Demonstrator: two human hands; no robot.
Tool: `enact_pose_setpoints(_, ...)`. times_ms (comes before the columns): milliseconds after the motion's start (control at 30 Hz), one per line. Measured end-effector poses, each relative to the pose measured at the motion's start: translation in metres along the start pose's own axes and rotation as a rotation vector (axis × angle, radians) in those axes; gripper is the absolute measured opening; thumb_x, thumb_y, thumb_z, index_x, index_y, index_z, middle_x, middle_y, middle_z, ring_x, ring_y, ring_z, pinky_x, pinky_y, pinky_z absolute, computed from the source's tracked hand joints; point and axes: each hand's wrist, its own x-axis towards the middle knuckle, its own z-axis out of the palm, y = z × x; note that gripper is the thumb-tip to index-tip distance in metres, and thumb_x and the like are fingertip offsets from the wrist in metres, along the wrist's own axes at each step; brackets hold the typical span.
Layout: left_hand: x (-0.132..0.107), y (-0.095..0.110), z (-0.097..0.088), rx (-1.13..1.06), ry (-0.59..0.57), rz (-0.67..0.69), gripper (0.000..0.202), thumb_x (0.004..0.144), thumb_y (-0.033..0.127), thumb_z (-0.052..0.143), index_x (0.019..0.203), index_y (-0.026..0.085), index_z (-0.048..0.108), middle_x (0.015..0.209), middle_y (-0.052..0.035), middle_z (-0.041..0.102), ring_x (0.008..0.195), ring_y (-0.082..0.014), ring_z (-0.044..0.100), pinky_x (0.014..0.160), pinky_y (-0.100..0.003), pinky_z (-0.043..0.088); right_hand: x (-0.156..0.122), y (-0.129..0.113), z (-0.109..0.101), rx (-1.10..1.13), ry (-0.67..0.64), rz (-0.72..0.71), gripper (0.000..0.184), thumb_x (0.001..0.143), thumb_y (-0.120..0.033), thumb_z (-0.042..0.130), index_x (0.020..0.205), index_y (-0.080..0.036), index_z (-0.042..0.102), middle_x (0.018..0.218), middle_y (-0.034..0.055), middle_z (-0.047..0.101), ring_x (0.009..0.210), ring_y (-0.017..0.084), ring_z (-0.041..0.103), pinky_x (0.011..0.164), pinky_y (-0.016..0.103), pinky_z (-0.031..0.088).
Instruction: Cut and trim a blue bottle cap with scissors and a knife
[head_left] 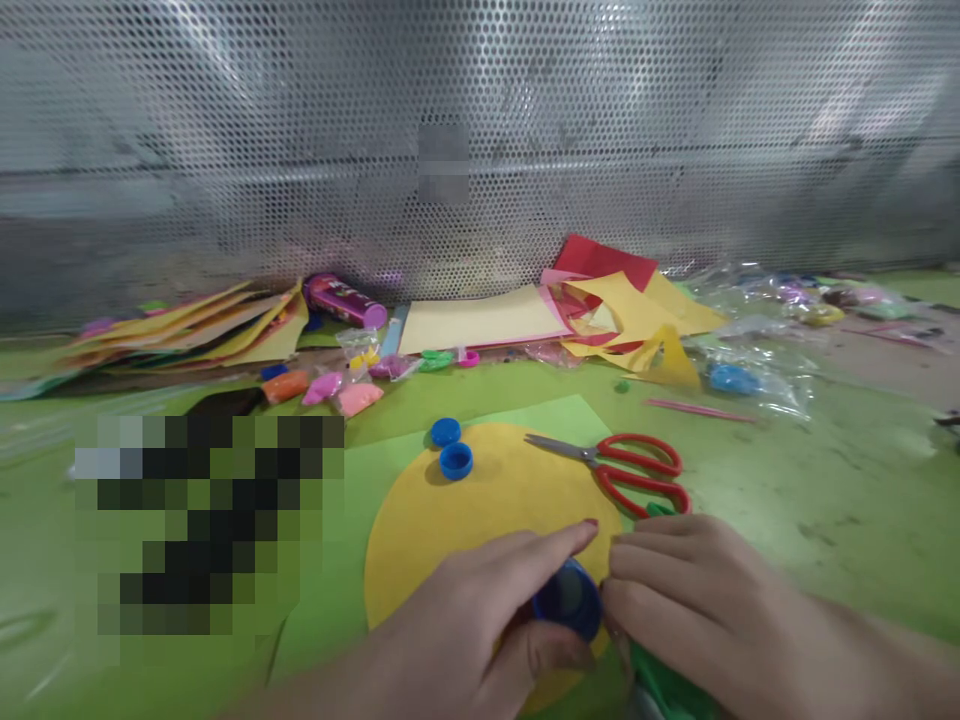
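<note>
In the head view, the left hand (480,600) pinches a blue cap (551,608) between thumb and fingers, above the lower right of a yellow paper circle (427,535). Just beside the cap, the right hand (705,590) has its fingers curled around a partly hidden green object (666,682). Red-handled scissors (637,460) overlap the circle's upper right edge.

1 head-worn camera faces forward and down across the near table (780,455) toward perforated metal (300,180).
</note>
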Motion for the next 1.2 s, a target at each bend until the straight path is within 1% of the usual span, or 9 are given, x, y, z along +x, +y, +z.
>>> enact_pose_setpoints(200, 0.002, -0.008, -0.002, -0.067, -0.06, -0.078, 0.05, 0.093, 0.049, 0.058, 0.139, 0.028, 0.058, 0.14, -0.0051, 0.062, 0.129, -0.0294, 0.056, 0.111, -0.041, 0.041, -0.017, 0.007, 0.022, 0.065, 0.199, 0.053, 0.032, 0.107, -0.033, 0.023, 0.093, -0.019, 0.048, 0.072, -0.0002, 0.05, 0.06, 0.016, 0.045, 0.056, 0.032, 0.034)
enact_pose_setpoints(367, 0.002, -0.011, -0.001, -0.183, -0.054, -0.128, 0.045, 0.088, 0.039, 0.064, 0.134, 0.033, 0.063, 0.131, -0.0024, 0.068, 0.117, -0.0285, 0.062, 0.102, -0.039, 0.048, -0.01, 0.004, 0.008, 0.252, 0.188, 0.114, 0.007, 0.089, -0.015, 0.042, 0.092, -0.021, 0.045, 0.071, -0.0001, 0.051, 0.059, 0.014, 0.045, 0.054, 0.029, 0.032)
enact_pose_setpoints(433, 0.001, -0.01, 0.001, -0.275, -0.053, -0.183, 0.045, 0.086, 0.045, 0.067, 0.13, 0.034, 0.066, 0.118, -0.0025, 0.073, 0.094, -0.0244, 0.068, 0.082, -0.032, 0.054, -0.006, 0.0, 0.003, 0.271, 0.172, 0.144, 0.02, 0.081, -0.007, 0.046, 0.097, -0.02, 0.046, 0.075, 0.0006, 0.056, 0.061, 0.014, 0.049, 0.056, 0.028, 0.036)
enact_pose_setpoints(500, 0.002, -0.009, 0.003, -0.362, -0.065, -0.252, 0.043, 0.085, 0.05, 0.068, 0.125, 0.035, 0.069, 0.109, -0.0012, 0.075, 0.077, -0.0183, 0.066, 0.065, -0.025, 0.051, -0.003, -0.002, 0.002, 0.264, 0.216, 0.167, 0.024, 0.079, -0.003, 0.046, 0.096, -0.02, 0.046, 0.072, -0.001, 0.056, 0.059, 0.013, 0.048, 0.055, 0.026, 0.036)
enact_pose_setpoints(600, 0.002, -0.01, 0.005, -0.469, -0.056, -0.264, 0.037, 0.083, 0.048, 0.072, 0.118, 0.036, 0.073, 0.105, 0.0032, 0.075, 0.086, -0.0181, 0.067, 0.074, -0.025, 0.051, -0.001, 0.0, 0.004, 0.282, 0.312, 0.162, 0.015, 0.083, -0.009, 0.048, 0.09, -0.022, 0.045, 0.066, -0.0038, 0.049, 0.054, 0.012, 0.042, 0.049, 0.024, 0.032)
enact_pose_setpoints(700, 0.003, -0.011, 0.004, -0.534, -0.076, -0.225, 0.037, 0.083, 0.047, 0.073, 0.118, 0.035, 0.072, 0.107, 0.0036, 0.075, 0.107, -0.0242, 0.066, 0.092, -0.031, 0.05, -0.001, 0.003, 0.002, 0.318, 0.253, 0.145, 0.014, 0.08, -0.017, 0.052, 0.088, -0.024, 0.043, 0.067, -0.004, 0.049, 0.054, 0.011, 0.043, 0.049, 0.023, 0.034)
enact_pose_setpoints(900, 0.003, -0.007, 0.002, -0.552, -0.127, -0.214, 0.04, 0.086, 0.049, 0.07, 0.121, 0.031, 0.071, 0.115, -0.0021, 0.073, 0.114, -0.0273, 0.063, 0.098, -0.037, 0.048, -0.004, 0.005, 0.002, 0.348, 0.237, 0.148, 0.012, 0.088, -0.013, 0.046, 0.09, -0.024, 0.042, 0.07, -0.0035, 0.051, 0.058, 0.012, 0.046, 0.055, 0.024, 0.036)
enact_pose_setpoints(1000, 0.001, -0.008, 0.003, -0.539, -0.105, -0.237, 0.041, 0.084, 0.052, 0.071, 0.12, 0.032, 0.072, 0.109, -0.002, 0.073, 0.105, -0.0258, 0.064, 0.09, -0.035, 0.05, -0.005, 0.005, 0.003, 0.356, 0.25, 0.174, 0.014, 0.088, -0.011, 0.047, 0.091, -0.024, 0.045, 0.07, -0.0047, 0.054, 0.059, 0.011, 0.05, 0.056, 0.022, 0.038)
enact_pose_setpoints(1200, -0.002, -0.01, 0.0, -0.625, -0.058, -0.265, 0.046, 0.082, 0.054, 0.073, 0.121, 0.031, 0.072, 0.081, 0.0002, 0.065, 0.065, -0.012, 0.057, 0.065, -0.024, 0.048, -0.005, 0.01, -0.013, 0.226, 0.35, 0.314, 0.018, 0.086, -0.008, 0.049, 0.088, -0.026, 0.051, 0.068, -0.0063, 0.061, 0.056, 0.01, 0.059, 0.053, 0.02, 0.044)
